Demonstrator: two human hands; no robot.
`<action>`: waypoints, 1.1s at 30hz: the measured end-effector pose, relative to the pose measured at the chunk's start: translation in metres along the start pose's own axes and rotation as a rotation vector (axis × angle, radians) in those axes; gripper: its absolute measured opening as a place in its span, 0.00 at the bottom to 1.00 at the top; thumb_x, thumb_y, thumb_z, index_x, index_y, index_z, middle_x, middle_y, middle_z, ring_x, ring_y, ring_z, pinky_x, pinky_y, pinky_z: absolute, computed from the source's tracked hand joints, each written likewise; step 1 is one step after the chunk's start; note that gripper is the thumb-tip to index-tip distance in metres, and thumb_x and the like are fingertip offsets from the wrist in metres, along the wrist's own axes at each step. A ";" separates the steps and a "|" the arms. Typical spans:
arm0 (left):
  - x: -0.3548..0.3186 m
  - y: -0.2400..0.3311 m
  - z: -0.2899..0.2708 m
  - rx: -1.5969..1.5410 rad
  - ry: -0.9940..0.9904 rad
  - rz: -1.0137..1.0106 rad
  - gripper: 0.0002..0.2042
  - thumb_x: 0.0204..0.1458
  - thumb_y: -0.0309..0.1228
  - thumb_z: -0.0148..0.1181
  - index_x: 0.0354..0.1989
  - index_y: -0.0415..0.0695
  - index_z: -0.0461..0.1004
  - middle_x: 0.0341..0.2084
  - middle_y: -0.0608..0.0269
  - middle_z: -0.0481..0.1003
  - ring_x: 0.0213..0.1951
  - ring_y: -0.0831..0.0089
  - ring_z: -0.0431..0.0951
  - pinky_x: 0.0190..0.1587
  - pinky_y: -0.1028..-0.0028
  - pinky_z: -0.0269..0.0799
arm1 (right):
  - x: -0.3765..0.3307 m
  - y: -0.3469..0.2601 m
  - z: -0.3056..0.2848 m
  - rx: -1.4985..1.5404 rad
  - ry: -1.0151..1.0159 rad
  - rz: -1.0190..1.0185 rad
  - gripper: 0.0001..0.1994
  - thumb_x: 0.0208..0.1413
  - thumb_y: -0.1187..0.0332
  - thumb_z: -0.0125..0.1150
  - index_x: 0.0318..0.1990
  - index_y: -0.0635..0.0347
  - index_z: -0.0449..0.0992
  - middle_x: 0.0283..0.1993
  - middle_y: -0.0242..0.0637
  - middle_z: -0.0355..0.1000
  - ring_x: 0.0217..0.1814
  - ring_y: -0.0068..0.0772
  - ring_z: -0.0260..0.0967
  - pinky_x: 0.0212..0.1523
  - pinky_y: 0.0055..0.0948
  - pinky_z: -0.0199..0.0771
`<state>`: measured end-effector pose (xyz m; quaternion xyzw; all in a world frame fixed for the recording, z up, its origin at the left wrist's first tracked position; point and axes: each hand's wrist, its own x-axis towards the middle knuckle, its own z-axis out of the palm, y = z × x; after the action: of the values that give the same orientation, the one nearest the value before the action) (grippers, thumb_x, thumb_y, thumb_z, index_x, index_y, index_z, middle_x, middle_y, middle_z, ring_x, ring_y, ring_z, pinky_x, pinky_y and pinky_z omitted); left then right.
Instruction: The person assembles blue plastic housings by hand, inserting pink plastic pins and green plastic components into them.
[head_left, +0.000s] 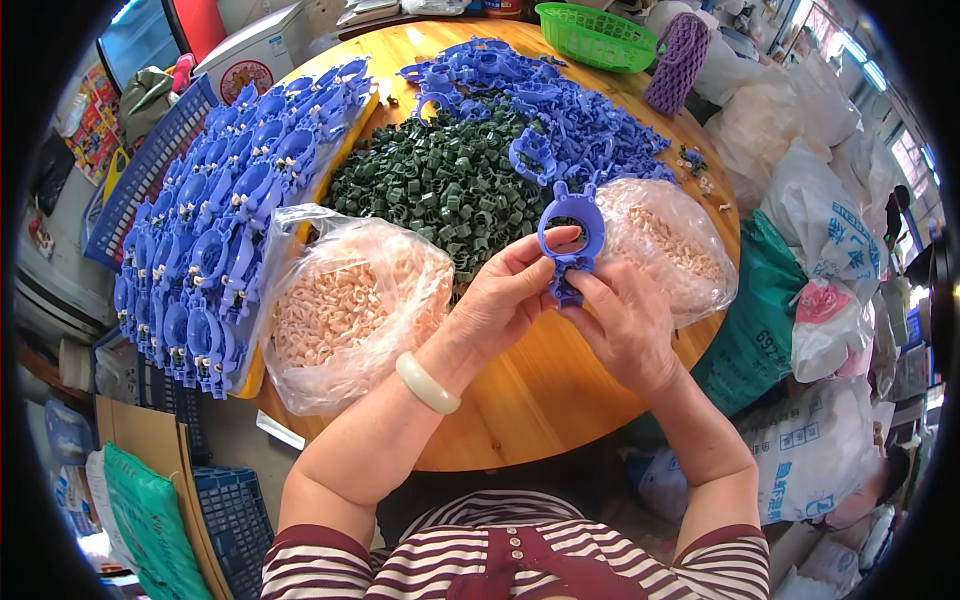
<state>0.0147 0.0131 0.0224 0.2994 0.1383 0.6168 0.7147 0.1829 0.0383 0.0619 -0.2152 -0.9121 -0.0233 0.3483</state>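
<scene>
Over the near half of the round table, both of my hands hold one blue plastic ring-shaped piece (595, 218) with two small ears at its top. My left hand (505, 290) pinches its left side between thumb and fingers. My right hand (630, 325) is closed at the lower end, where a darker small part shows; the fingertips hide most of it. Behind the piece lies a heap of dark green clips (440, 160). Left of my left hand sits a clear bag of pale peach small parts (335, 310). A similar bag (675, 245) lies beyond my right hand.
Loose blue plastic pieces (600, 115) pile up at the back of the wooden table (520, 400). Rows of blue assembled pieces (215, 230) cover a board at the left. A green basket (600, 38) and a purple knitted item (680, 65) stand far right; filled sacks (810, 440) crowd the right side.
</scene>
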 end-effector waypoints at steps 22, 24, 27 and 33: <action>0.004 -0.013 -0.027 -0.214 0.126 0.029 0.13 0.55 0.33 0.55 0.48 0.44 0.68 0.35 0.68 0.73 0.35 0.81 0.75 0.34 0.83 0.73 | 0.035 -0.018 -0.008 0.083 -0.277 0.186 0.18 0.43 0.72 0.65 0.44 0.61 0.72 0.35 0.39 0.67 0.34 0.40 0.68 0.33 0.35 0.67; 0.005 -0.015 -0.022 -0.238 0.129 0.050 0.13 0.55 0.33 0.55 0.47 0.44 0.68 0.34 0.69 0.73 0.36 0.79 0.75 0.37 0.81 0.72 | 0.048 -0.025 -0.016 0.090 -0.309 0.206 0.17 0.44 0.71 0.64 0.44 0.60 0.72 0.34 0.38 0.67 0.32 0.40 0.68 0.31 0.35 0.68; 0.008 -0.021 -0.023 -0.225 0.106 0.115 0.10 0.50 0.26 0.58 0.41 0.46 0.70 0.36 0.66 0.72 0.39 0.73 0.74 0.41 0.73 0.69 | 0.068 -0.044 0.003 0.154 -0.217 0.007 0.13 0.45 0.72 0.61 0.41 0.59 0.73 0.31 0.37 0.68 0.29 0.39 0.68 0.29 0.34 0.68; 0.006 -0.016 -0.020 -0.029 0.294 0.026 0.09 0.55 0.32 0.56 0.42 0.43 0.71 0.28 0.71 0.73 0.28 0.81 0.72 0.28 0.80 0.69 | 0.115 -0.120 0.073 0.361 -0.411 -0.349 0.09 0.44 0.76 0.59 0.36 0.57 0.74 0.34 0.39 0.71 0.36 0.43 0.71 0.34 0.33 0.72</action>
<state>0.0173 0.0225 -0.0014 0.1973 0.2284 0.6651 0.6830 0.0112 -0.0129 0.0938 0.0095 -0.9759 0.1234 0.1799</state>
